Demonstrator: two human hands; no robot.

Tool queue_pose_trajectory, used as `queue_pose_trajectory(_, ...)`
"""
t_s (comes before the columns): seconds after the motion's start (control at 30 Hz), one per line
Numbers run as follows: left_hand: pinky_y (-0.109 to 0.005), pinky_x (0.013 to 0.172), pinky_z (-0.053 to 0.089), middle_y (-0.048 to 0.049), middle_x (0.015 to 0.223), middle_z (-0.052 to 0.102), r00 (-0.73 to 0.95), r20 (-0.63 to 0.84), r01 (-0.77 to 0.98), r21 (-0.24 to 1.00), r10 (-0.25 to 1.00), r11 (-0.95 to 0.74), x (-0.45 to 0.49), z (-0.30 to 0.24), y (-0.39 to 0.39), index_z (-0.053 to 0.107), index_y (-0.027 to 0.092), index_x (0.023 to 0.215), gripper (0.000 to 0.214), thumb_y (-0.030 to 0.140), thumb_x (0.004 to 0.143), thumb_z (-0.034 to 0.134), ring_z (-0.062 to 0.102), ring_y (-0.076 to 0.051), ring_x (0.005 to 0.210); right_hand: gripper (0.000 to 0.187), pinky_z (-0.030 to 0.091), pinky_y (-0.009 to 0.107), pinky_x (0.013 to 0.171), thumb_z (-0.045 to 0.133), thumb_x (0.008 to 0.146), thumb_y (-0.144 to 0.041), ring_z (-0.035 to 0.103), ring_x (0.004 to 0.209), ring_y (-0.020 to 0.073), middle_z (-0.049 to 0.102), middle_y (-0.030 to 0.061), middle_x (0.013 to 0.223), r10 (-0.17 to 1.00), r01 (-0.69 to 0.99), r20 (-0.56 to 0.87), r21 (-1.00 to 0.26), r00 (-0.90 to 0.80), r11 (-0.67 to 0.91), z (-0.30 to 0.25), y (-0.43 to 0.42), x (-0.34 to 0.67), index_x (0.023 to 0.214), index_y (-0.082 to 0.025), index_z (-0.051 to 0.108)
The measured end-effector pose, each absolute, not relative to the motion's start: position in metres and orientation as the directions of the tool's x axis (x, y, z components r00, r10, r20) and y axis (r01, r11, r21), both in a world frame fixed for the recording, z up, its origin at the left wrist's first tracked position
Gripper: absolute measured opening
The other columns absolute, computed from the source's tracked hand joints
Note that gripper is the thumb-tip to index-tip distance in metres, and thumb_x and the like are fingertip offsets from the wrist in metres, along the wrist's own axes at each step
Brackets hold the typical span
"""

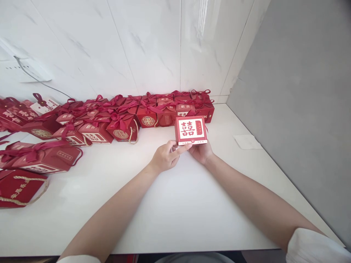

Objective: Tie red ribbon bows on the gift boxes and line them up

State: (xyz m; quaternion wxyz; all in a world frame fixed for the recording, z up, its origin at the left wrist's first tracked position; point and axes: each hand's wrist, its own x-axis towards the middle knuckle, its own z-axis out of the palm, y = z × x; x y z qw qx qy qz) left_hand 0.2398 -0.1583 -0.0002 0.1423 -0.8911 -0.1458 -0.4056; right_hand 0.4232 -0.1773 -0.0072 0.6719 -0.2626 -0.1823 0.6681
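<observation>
A small red gift box [190, 129] is held up over the white table, its white panel with red double-happiness characters facing me. My right hand [202, 151] is closed around it from below and behind, with most of the fingers hidden by the box. My left hand [166, 157] is at the box's lower left corner. Its index finger stretches along the bottom edge and touches near a small round emblem, while its other fingers curl loosely with nothing seen in them. A red ribbon end shows at the box's right side.
Several red gift boxes with ribbon bows [148, 115] stand in rows along the marbled wall [153, 47] and down the left. A rope-handled red box [22, 188] lies nearest at left. A white sheet [248, 141] rests by the grey panel [301, 109]. A cable [41, 81] hangs at left.
</observation>
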Motion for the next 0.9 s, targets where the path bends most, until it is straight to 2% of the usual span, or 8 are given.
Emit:
queue_pose_trajectory(0.2,-0.022,0.058,0.048,-0.0044,0.093,0.053,0.597,0.788,0.348,-0.083,0.153,-0.934,0.24,-0.001,-0.158,0.04,0.028,0.147,0.065,0.006,0.087,0.05,0.058,-0.014,0.074,0.032,0.061,0.028,0.07,0.041,0.097,-0.031,0.07,0.078,0.0175,0.077,0.0021,0.087,0.986,-0.799,-0.165,-0.597,0.039,-0.068,0.0,-0.18,0.421,0.092,-0.021,0.071)
queue_pose_trajectory(0.37,-0.024,0.055,0.046,-0.0037,0.088,0.054,0.588,0.794,0.323,-0.057,0.153,-0.945,0.24,-0.002,-0.156,0.043,0.026,0.142,0.059,0.006,0.087,0.049,0.056,-0.015,0.069,0.028,0.06,0.028,0.069,0.045,0.096,-0.035,0.069,0.077,0.0172,0.076,0.0013,0.088,0.989,-0.8,-0.141,-0.597,0.034,-0.058,-0.002,-0.178,0.423,0.094,-0.023,0.07)
queue_pose_trajectory(0.5,-0.024,0.055,0.045,-0.0027,0.085,0.054,0.589,0.794,0.318,-0.058,0.149,-0.946,0.24,-0.001,-0.159,0.047,0.024,0.139,0.055,0.006,0.087,0.049,0.055,-0.015,0.065,0.028,0.061,0.031,0.075,0.046,0.096,-0.039,0.07,0.083,0.0184,0.077,0.0011,0.094,0.99,-0.784,-0.133,-0.619,0.036,-0.054,-0.005,-0.177,0.424,0.097,-0.023,0.07)
queue_pose_trajectory(0.57,-0.026,0.059,0.046,-0.0027,0.085,0.056,0.572,0.794,0.365,-0.024,0.204,-0.931,0.24,0.002,-0.161,0.049,0.023,0.138,0.051,0.012,0.089,0.053,0.056,-0.015,0.067,0.031,0.061,0.034,0.083,0.045,0.097,-0.041,0.071,0.092,0.0203,0.077,0.0019,0.101,0.989,-0.767,-0.141,-0.64,0.045,-0.056,-0.005,-0.176,0.422,0.101,-0.023,0.071)
queue_pose_trajectory(0.67,-0.03,0.072,0.05,-0.0049,0.091,0.058,0.472,0.763,0.493,0.187,0.442,-0.85,0.238,0.004,-0.162,0.049,0.023,0.142,0.05,0.032,0.094,0.055,0.059,-0.017,0.077,0.041,0.057,0.04,0.098,0.044,0.097,-0.052,0.067,0.113,0.0235,0.073,0.0043,0.12,0.992,-0.714,-0.106,-0.7,0.074,-0.022,-0.008,-0.176,0.416,0.115,-0.024,0.067)
queue_pose_trajectory(0.77,-0.035,0.085,0.051,-0.0096,0.109,0.058,0.336,0.669,0.515,0.458,0.663,-0.724,0.232,0.002,-0.152,0.049,0.023,0.145,0.056,0.053,0.098,0.041,0.061,-0.021,0.095,0.049,0.055,0.044,0.102,0.058,0.09,-0.055,0.061,0.126,0.0243,0.06,0.0015,0.142,0.991,-0.571,0.008,-0.817,0.136,0.085,-0.013,-0.179,0.409,0.133,-0.033,0.055)
queue_pose_trajectory(0.83,-0.039,0.091,0.05,-0.0124,0.119,0.055,0.288,0.612,0.471,0.579,0.736,-0.666,0.227,-0.002,-0.144,0.05,0.022,0.145,0.063,0.061,0.097,0.035,0.059,-0.024,0.106,0.058,0.054,0.046,0.103,0.068,0.085,-0.05,0.056,0.131,0.0246,0.052,-0.0007,0.149,0.986,-0.445,0.087,-0.884,0.145,0.144,-0.017,-0.181,0.405,0.139,-0.039,0.048)
queue_pose_trajectory(0.9,-0.042,0.096,0.05,-0.0144,0.125,0.052,0.284,0.58,0.429,0.635,0.763,-0.642,0.225,-0.006,-0.137,0.049,0.021,0.145,0.068,0.065,0.095,0.037,0.056,-0.026,0.117,0.063,0.051,0.047,0.107,0.07,0.085,-0.046,0.051,0.136,0.0246,0.049,-0.001,0.152,0.981,-0.363,0.14,-0.915,0.13,0.179,-0.019,-0.183,0.404,0.142,-0.04,0.044)
